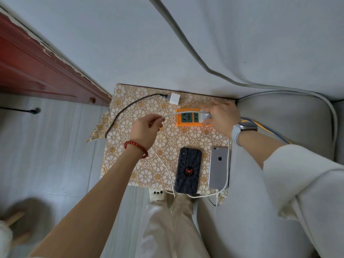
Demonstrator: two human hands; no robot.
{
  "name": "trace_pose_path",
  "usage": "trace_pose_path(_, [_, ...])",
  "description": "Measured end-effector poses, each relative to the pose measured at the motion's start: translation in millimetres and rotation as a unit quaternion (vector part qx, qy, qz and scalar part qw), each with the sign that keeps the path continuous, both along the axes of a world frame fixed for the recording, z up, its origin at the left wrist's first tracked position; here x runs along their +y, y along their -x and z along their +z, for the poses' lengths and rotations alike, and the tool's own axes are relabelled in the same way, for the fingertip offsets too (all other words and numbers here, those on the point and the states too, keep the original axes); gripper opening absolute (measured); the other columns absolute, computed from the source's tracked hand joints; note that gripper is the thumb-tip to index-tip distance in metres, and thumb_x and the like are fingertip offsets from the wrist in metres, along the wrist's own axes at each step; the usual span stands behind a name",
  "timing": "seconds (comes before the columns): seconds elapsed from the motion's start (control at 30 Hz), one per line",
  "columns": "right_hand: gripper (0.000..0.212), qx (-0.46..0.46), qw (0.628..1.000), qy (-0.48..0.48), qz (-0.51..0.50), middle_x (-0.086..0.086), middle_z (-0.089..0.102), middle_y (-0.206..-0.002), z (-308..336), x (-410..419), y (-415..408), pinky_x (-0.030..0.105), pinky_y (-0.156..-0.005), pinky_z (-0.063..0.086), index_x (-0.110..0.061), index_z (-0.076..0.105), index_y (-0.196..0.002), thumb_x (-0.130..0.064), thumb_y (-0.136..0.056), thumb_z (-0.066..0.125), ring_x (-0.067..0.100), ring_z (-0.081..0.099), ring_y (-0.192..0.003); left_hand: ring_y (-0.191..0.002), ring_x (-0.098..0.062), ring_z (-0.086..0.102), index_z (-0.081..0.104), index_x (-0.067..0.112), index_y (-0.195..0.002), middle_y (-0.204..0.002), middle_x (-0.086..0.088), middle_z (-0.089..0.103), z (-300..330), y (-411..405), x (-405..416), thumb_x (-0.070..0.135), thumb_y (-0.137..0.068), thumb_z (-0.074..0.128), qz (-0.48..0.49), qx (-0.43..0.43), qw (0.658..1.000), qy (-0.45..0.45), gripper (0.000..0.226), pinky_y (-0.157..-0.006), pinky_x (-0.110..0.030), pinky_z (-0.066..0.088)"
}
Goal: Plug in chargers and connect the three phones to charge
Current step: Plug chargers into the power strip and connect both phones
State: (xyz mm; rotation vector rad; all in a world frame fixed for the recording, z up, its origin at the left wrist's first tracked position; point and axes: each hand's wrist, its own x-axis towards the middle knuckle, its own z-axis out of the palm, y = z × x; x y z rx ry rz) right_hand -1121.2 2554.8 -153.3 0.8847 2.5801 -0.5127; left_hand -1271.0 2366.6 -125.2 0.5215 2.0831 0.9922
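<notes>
An orange power strip (188, 124) with dark green sockets lies on a small table with a gold flower-patterned cloth (158, 164). My right hand (221, 114) grips a white charger plug (205, 116) at the strip's right end. My left hand (145, 129) pinches that charger's white cable (170, 114) left of the strip. Near the front edge lie a phone in a black spider case (189, 170) and a silver phone (218, 168) with a white cable at its lower end. A second white charger (175, 98) with a black braided cable (126, 108) rests behind the strip.
A grey sofa arm (288, 116) sits right of the table, with blue and yellow wires (264, 129) running behind my right wrist. A red-brown wooden door frame (46, 71) stands at left. Pale floorboards (55, 146) lie left of the table, my legs below it.
</notes>
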Motion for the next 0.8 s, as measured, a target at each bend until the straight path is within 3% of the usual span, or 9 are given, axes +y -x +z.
trace_pose_path(0.1, [0.060, -0.015, 1.000, -0.013, 0.008, 0.006, 0.056, -0.131, 4.5, -3.4, 2.7, 0.046, -0.103, 0.028, -0.036, 0.041, -0.131, -0.033, -0.077, 0.067, 0.022, 0.039, -0.131, -0.084, -0.019, 0.063, 0.065, 0.013, -0.093, -0.081, 0.000, 0.064, -2.5, -4.4, -6.9, 0.019, -0.087, 0.055, -0.005, -0.017, 1.000, 0.006, 0.013, -0.078, -0.033, 0.052])
trace_pose_path(0.17, [0.059, 0.003, 1.000, -0.025, -0.003, 0.008, 0.058, -0.128, 7.6, -10.6, 5.0, 0.047, -0.105, 0.027, -0.031, 0.042, -0.131, -0.025, -0.077, 0.066, 0.024, 0.039, -0.129, -0.089, -0.015, 0.062, 0.064, 0.018, -0.091, -0.085, 0.004, 0.064, -8.2, -11.2, -18.8, 0.022, -0.085, 0.058, 0.001, -0.019, 1.000, 0.004, 0.009, -0.080, -0.025, 0.048])
trace_pose_path(0.23, [0.059, 0.020, 0.999, -0.023, -0.032, 0.010, 0.056, -0.128, 9.8, -21.5, 3.6, 0.051, -0.108, 0.020, -0.024, 0.037, -0.134, -0.017, -0.080, 0.061, 0.025, 0.031, -0.133, -0.089, -0.008, 0.058, 0.063, 0.021, -0.089, -0.089, 0.008, 0.064, -16.9, -21.5, -35.7, 0.024, -0.083, 0.061, 0.002, -0.031, 0.999, 0.008, 0.007, -0.079, -0.020, 0.043])
trace_pose_path(0.33, [0.068, 0.055, 0.995, -0.014, -0.084, 0.010, 0.037, -0.147, 18.1, -44.9, -9.7, 0.058, -0.113, 0.003, -0.014, 0.019, -0.142, -0.015, -0.085, 0.056, 0.026, 0.011, -0.143, -0.098, -0.011, 0.055, 0.062, 0.015, -0.099, -0.103, 0.001, 0.063, -33.5, -37.2, -58.7, 0.025, -0.081, 0.064, -0.029, -0.040, 0.998, 0.040, 0.021, -0.085, -0.029, 0.043])
trace_pose_path(0.47, [0.048, 0.243, 0.958, -0.055, -0.142, 0.013, 0.046, -0.139, 34.1, -100.9, -45.7, 0.055, -0.114, 0.017, -0.006, 0.039, -0.132, -0.003, -0.085, 0.048, 0.029, 0.031, -0.136, -0.100, -0.014, 0.055, 0.056, 0.011, -0.101, -0.106, -0.002, 0.061, -45.1, -47.6, -66.2, 0.022, -0.087, 0.056, -0.011, -0.075, 0.994, 0.075, 0.018, -0.076, -0.022, 0.043])
trace_pose_path(0.53, [0.042, 0.285, 0.931, 0.038, -0.225, 0.013, 0.049, -0.135, 37.0, -136.6, -62.6, 0.045, -0.112, 0.029, -0.007, 0.044, -0.129, 0.000, -0.087, 0.046, 0.024, 0.038, -0.131, -0.088, -0.015, 0.060, 0.058, 0.004, -0.102, -0.099, -0.005, 0.064, -42.4, -49.5, -65.6, 0.017, -0.091, 0.047, 0.019, -0.116, 0.988, 0.096, 0.020, -0.063, -0.014, 0.047])
trace_pose_path(0.67, [0.055, 0.144, 0.888, 0.316, -0.300, -0.001, 0.030, -0.148, 38.0, -200.7, -81.1, 0.030, -0.113, 0.021, -0.018, 0.024, -0.140, -0.014, -0.090, 0.046, 0.008, 0.025, -0.136, -0.070, -0.016, 0.071, 0.061, 0.006, -0.090, -0.085, -0.007, 0.070, -16.6, -52.6, -70.0, 0.015, -0.093, 0.043, 0.067, -0.276, 0.957, 0.062, 0.021, -0.063, -0.023, 0.058])
trace_pose_path(0.73, [0.048, 0.095, 0.882, 0.383, -0.259, -0.001, 0.049, -0.132, 36.5, -221.5, -84.6, 0.031, -0.106, 0.031, -0.016, 0.031, -0.137, -0.019, -0.091, 0.045, 0.005, 0.044, -0.119, -0.071, -0.020, 0.072, 0.060, 0.008, -0.083, -0.078, -0.005, 0.074, -0.1, -50.1, -71.6, 0.015, -0.095, 0.040, 0.105, -0.369, 0.923, 0.002, 0.024, -0.062, -0.028, 0.059])
trace_pose_path(0.8, [0.029, 0.064, 0.881, 0.414, -0.221, 0.003, 0.065, -0.104, 37.5, -236.7, -85.4, 0.035, -0.093, 0.043, -0.013, 0.051, -0.119, -0.022, -0.093, 0.042, 0.011, 0.058, -0.094, -0.070, -0.020, 0.071, 0.058, 0.009, -0.081, -0.073, -0.003, 0.074, 13.5, -42.6, -70.9, 0.016, -0.095, 0.037, 0.148, -0.427, 0.890, -0.060, 0.027, -0.060, -0.030, 0.059])
